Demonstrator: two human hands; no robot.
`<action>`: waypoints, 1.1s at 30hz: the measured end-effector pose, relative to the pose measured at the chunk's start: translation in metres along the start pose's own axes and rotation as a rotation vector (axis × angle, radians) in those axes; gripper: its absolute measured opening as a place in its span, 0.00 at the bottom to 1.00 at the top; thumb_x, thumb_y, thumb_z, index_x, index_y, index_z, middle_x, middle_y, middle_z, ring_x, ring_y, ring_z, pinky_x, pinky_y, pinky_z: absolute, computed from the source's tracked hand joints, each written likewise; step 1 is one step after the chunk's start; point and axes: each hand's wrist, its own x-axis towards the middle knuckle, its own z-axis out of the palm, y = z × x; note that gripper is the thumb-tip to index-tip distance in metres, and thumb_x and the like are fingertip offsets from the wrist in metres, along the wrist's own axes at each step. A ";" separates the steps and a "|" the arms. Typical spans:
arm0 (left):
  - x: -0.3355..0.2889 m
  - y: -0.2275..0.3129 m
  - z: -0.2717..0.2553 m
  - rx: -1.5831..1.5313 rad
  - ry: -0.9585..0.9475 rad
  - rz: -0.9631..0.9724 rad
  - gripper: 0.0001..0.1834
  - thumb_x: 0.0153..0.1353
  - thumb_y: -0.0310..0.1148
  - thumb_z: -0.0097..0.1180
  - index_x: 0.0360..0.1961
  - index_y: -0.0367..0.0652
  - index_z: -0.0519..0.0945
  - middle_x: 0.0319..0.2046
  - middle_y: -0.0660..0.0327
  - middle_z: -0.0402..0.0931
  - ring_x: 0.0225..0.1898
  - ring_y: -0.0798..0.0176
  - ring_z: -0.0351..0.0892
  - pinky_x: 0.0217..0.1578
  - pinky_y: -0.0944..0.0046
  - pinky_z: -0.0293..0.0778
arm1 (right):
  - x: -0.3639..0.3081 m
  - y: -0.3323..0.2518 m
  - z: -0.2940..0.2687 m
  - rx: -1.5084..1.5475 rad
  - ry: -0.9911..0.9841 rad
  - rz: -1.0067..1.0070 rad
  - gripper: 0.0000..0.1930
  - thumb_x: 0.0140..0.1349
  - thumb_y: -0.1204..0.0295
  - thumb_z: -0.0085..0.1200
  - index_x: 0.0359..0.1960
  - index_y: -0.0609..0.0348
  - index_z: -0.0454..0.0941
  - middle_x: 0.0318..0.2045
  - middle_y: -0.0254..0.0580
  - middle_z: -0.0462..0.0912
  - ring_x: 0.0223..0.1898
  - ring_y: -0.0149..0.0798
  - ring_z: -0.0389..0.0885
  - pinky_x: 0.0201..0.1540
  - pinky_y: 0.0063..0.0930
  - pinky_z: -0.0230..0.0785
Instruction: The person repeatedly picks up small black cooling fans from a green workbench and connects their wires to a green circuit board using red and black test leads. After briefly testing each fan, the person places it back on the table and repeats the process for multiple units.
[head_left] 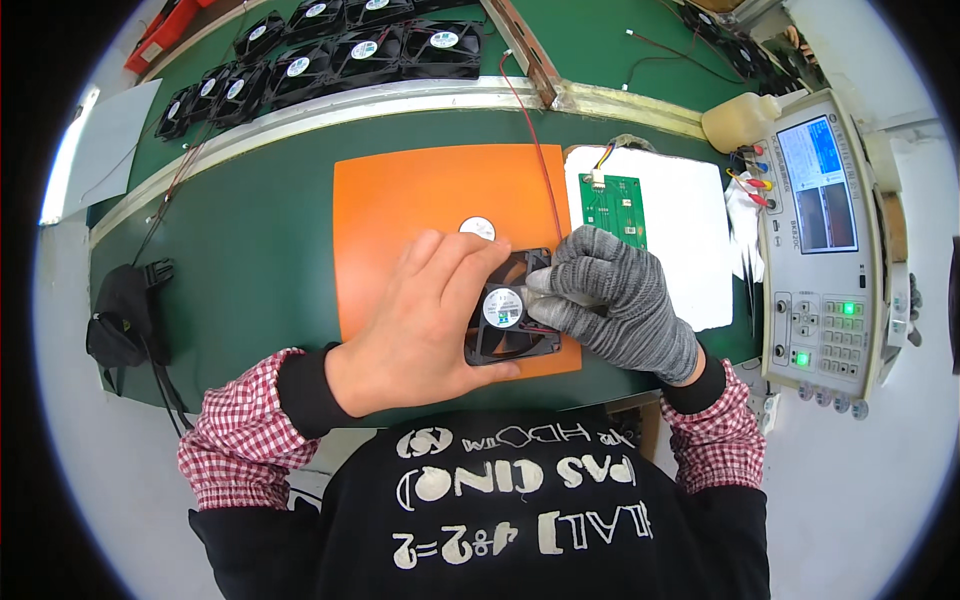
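Observation:
A square black cooling fan (512, 338) with a round white hub label lies at the right part of an orange mat (390, 200). Bare, my left hand (425, 315) grips the fan's frame from the left, fingers at the top edge and thumb along the bottom. My right hand (615, 300), in a grey knitted glove, is closed with thumb and fingertips together over the fan's right side; what they pinch is hidden. A red wire (540, 150) runs from the bench's back rail down to the gloved hand. Above my left fingers, a round white label (478, 228) shows on the mat.
A white board (690, 240) carrying a green circuit board (612, 205) lies right of the mat. Beyond stand a test instrument (820, 240) and a yellowish bottle (740, 122). Several black fans (365, 50) line the back shelf; a black pouch (125, 320) sits at the left edge.

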 end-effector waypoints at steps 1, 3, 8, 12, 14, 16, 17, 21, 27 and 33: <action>-0.001 0.000 0.001 0.006 -0.002 -0.004 0.52 0.31 0.44 0.80 0.59 0.34 0.69 0.48 0.50 0.70 0.46 0.46 0.70 0.49 0.51 0.67 | 0.002 -0.001 0.002 -0.001 -0.008 -0.014 0.11 0.54 0.64 0.69 0.32 0.56 0.84 0.29 0.40 0.78 0.28 0.44 0.80 0.30 0.35 0.72; -0.001 0.000 0.001 0.025 -0.012 -0.015 0.52 0.31 0.44 0.80 0.59 0.33 0.69 0.48 0.50 0.71 0.46 0.46 0.70 0.49 0.52 0.68 | 0.008 -0.018 0.005 -0.089 -0.009 0.149 0.12 0.53 0.63 0.70 0.30 0.56 0.82 0.28 0.38 0.77 0.26 0.42 0.79 0.29 0.35 0.72; -0.003 0.003 -0.001 0.039 -0.033 -0.053 0.53 0.32 0.44 0.79 0.60 0.34 0.69 0.49 0.50 0.70 0.49 0.46 0.69 0.51 0.51 0.67 | -0.008 -0.039 0.003 0.219 0.297 0.129 0.15 0.49 0.67 0.75 0.29 0.55 0.77 0.26 0.35 0.77 0.25 0.29 0.77 0.29 0.24 0.72; 0.002 0.012 -0.018 0.039 0.028 0.012 0.38 0.43 0.37 0.75 0.56 0.34 0.74 0.46 0.50 0.73 0.47 0.48 0.74 0.46 0.55 0.71 | -0.023 -0.025 -0.011 0.232 0.379 0.134 0.18 0.47 0.68 0.77 0.31 0.56 0.77 0.25 0.36 0.79 0.26 0.31 0.79 0.30 0.23 0.74; 0.000 0.013 -0.025 -0.105 0.105 0.023 0.27 0.52 0.33 0.71 0.52 0.34 0.77 0.44 0.51 0.74 0.42 0.54 0.78 0.42 0.60 0.74 | -0.024 -0.023 -0.016 0.065 0.255 -0.062 0.19 0.46 0.67 0.77 0.32 0.56 0.77 0.26 0.36 0.80 0.26 0.32 0.79 0.30 0.25 0.74; 0.005 0.020 -0.034 -0.628 -0.155 -0.185 0.17 0.59 0.29 0.65 0.48 0.32 0.79 0.40 0.54 0.75 0.37 0.62 0.78 0.37 0.67 0.74 | -0.023 -0.031 -0.007 0.044 0.289 -0.077 0.19 0.45 0.66 0.78 0.31 0.55 0.77 0.25 0.35 0.81 0.26 0.35 0.80 0.29 0.26 0.75; 0.006 0.022 -0.036 -0.885 -0.286 -0.292 0.12 0.63 0.26 0.61 0.45 0.32 0.80 0.38 0.56 0.76 0.34 0.66 0.78 0.34 0.70 0.74 | -0.023 -0.034 -0.002 0.036 0.305 -0.089 0.19 0.45 0.66 0.78 0.31 0.54 0.77 0.25 0.35 0.81 0.26 0.36 0.81 0.29 0.27 0.75; 0.003 0.026 -0.024 -1.051 -0.168 -0.432 0.03 0.65 0.22 0.57 0.35 0.32 0.79 0.33 0.61 0.74 0.29 0.74 0.74 0.29 0.73 0.71 | -0.021 -0.041 -0.005 -0.116 0.287 -0.118 0.20 0.45 0.65 0.78 0.34 0.52 0.77 0.24 0.34 0.80 0.28 0.35 0.83 0.26 0.27 0.75; 0.016 0.018 -0.018 -0.004 -0.010 -0.041 0.08 0.50 0.19 0.64 0.30 0.39 0.77 0.38 0.58 0.72 0.42 0.58 0.72 0.46 0.60 0.68 | -0.041 -0.033 0.010 0.082 0.282 0.032 0.21 0.46 0.63 0.77 0.34 0.51 0.74 0.25 0.33 0.78 0.26 0.34 0.82 0.23 0.26 0.72; 0.029 0.011 -0.019 -0.176 -0.093 -0.191 0.11 0.45 0.20 0.66 0.27 0.41 0.74 0.41 0.57 0.72 0.47 0.52 0.71 0.51 0.57 0.66 | -0.036 -0.033 0.026 -0.042 0.171 -0.117 0.20 0.45 0.61 0.75 0.32 0.49 0.75 0.26 0.35 0.78 0.24 0.40 0.80 0.22 0.34 0.70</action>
